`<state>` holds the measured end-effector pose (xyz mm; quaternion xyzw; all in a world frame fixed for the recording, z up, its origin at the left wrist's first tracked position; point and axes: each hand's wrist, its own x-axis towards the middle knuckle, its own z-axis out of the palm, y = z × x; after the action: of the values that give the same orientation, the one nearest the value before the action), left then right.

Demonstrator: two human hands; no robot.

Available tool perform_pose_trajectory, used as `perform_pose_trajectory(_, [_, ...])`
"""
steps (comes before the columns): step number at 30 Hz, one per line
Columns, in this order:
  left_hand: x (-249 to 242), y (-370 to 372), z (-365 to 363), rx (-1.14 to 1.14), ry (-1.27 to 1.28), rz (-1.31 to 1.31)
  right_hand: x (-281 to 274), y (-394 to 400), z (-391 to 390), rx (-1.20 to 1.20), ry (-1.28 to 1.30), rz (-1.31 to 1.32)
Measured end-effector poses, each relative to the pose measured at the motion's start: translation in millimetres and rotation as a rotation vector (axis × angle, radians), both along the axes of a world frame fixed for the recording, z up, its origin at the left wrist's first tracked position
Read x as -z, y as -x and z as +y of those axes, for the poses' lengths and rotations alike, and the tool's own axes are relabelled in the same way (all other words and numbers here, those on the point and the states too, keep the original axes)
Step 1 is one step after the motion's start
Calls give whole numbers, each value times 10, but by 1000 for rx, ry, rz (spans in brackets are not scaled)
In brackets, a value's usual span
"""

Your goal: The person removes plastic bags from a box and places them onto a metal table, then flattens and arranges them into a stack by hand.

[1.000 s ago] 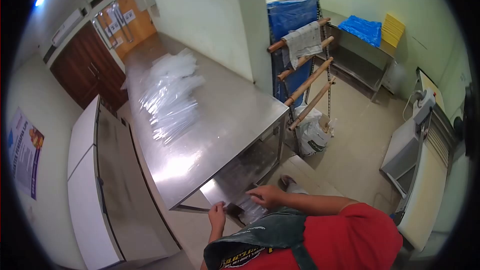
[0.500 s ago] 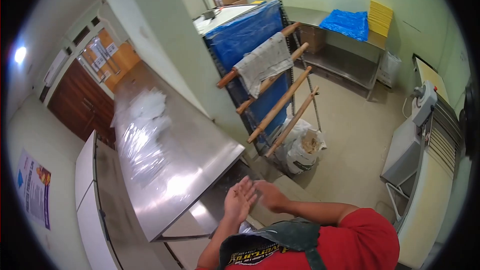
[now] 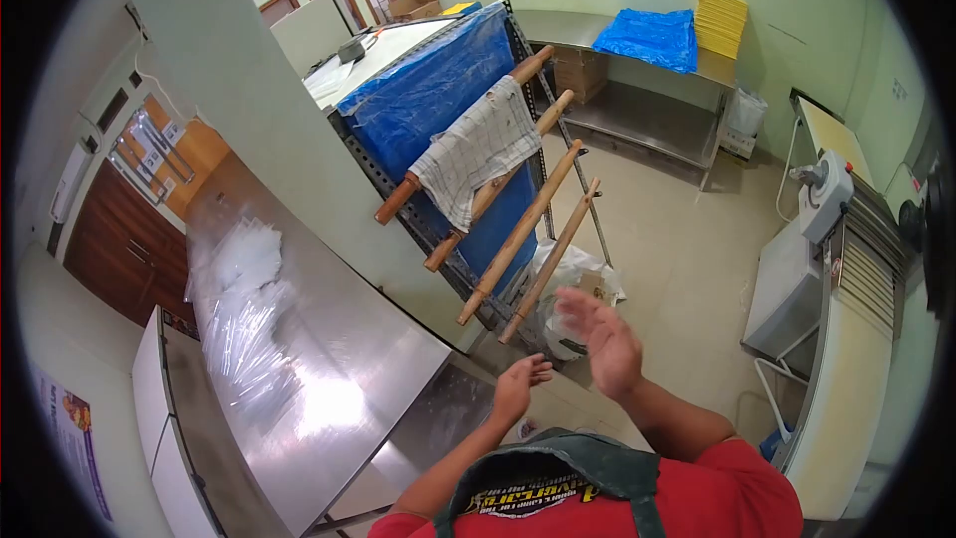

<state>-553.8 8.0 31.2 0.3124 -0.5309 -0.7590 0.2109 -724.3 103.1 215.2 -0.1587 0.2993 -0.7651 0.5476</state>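
Note:
My right hand [image 3: 605,341] is raised in front of me, its fingers stretched out and a little blurred. Nothing shows in it. Lower and to its left is my left hand [image 3: 520,386], palm turned inward with the fingers loosely bent; I see nothing in it. A gap separates the two hands. Behind my right hand stands a white sack [image 3: 563,334], partly hidden by it. Wooden rolling pins [image 3: 523,231] rest in a slanted row on a metal rack just beyond the hands, with a checked cloth [image 3: 476,151] draped over the upper ones.
At left, a steel table [image 3: 368,349] carries a heap of clear plastic bags [image 3: 244,314]. Blue sheeting [image 3: 428,90] covers the rack's side. A back shelf [image 3: 637,125] holds a blue plastic sheet and yellow stack. On the right stands a machine with a long belt [image 3: 846,418].
My hands have come apart from each other. The right one has risen and moved right, while the left has shifted slightly right and its fingers have bent. The view has turned a little rightward.

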Motion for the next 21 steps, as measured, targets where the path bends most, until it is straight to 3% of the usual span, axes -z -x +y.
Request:
perform_pose_trajectory(1, [-123,-16,-58,-5,-4,2,-143,-21,-68,219,121,458])
perform_pose_trajectory(2, [-265,-28,-154,-49,-218,47,-210,-78,-154,442,249,912])
perform_pose_trajectory(3, [-430,-40,-264,-86,-424,95,-203,-172,-270,449,257,912])
perform_pose_trajectory(6, [-1121,-27,-437,100,-614,367,94,-466,-714,459,413,1605])
perform_pose_trajectory(7, [-1305,-15,-479,183,-691,531,334,-533,-905,462,422,1605])
perform_pose_trajectory(8, [-1289,-40,-530,59,-336,351,595,-616,-1079,424,432,1556])
perform_pose_trajectory(11, [-1615,-286,-987,175,-402,163,786,-553,-1338,372,317,1646])
perform_pose_trajectory(13, [-2014,-431,-1242,47,-459,106,949,-395,-1512,384,147,1404])
perform_pose_trajectory(15, [-2400,-589,-1639,212,192,162,747,-148,-1550,402,-43,1439])
perform_pose_trajectory(17, [-2681,-744,-2123,43,487,187,697,199,-1690,384,-85,1453])
perform_pose_trajectory(19, [-2914,-848,-2540,-289,792,166,502,547,-1914,414,-120,1348])
perform_pose_trajectory(21, [-3172,-951,-2977,-419,1093,97,180,856,-2244,433,-115,1321])
